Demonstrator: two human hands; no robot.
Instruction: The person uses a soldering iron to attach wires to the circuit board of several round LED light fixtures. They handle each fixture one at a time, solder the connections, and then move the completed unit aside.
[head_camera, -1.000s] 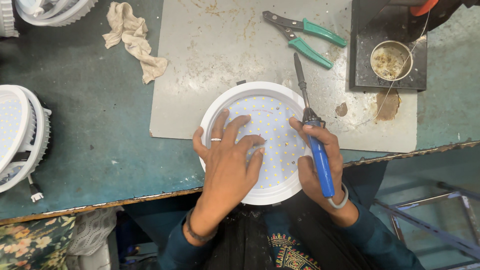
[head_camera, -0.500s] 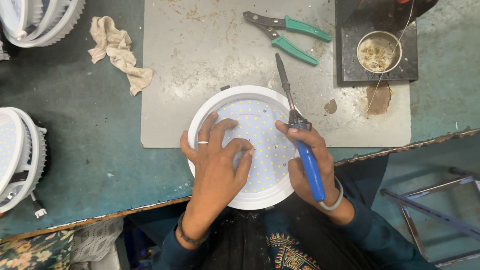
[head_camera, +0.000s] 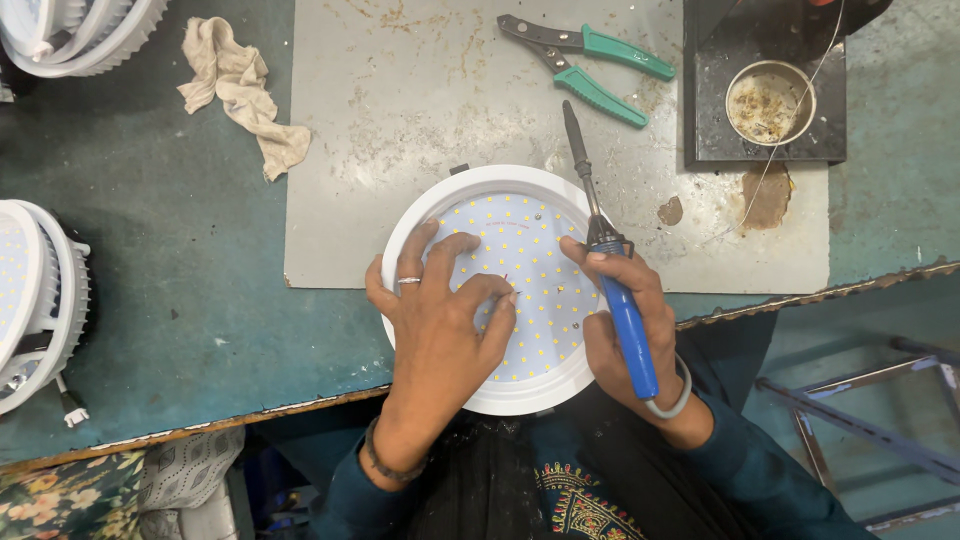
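Resting palm-down, the left hand (head_camera: 440, 320) spreads its fingers on the round LED downlight panel (head_camera: 505, 285), which lies on the grey work mat (head_camera: 400, 130) at the bench edge. The right hand (head_camera: 625, 325) is closed around one blue-handled soldering iron (head_camera: 610, 270), tip pointing away. One pair of green-handled pliers (head_camera: 590, 60), one cloth rag (head_camera: 245, 90) and one round tin (head_camera: 770, 102) lie beyond.
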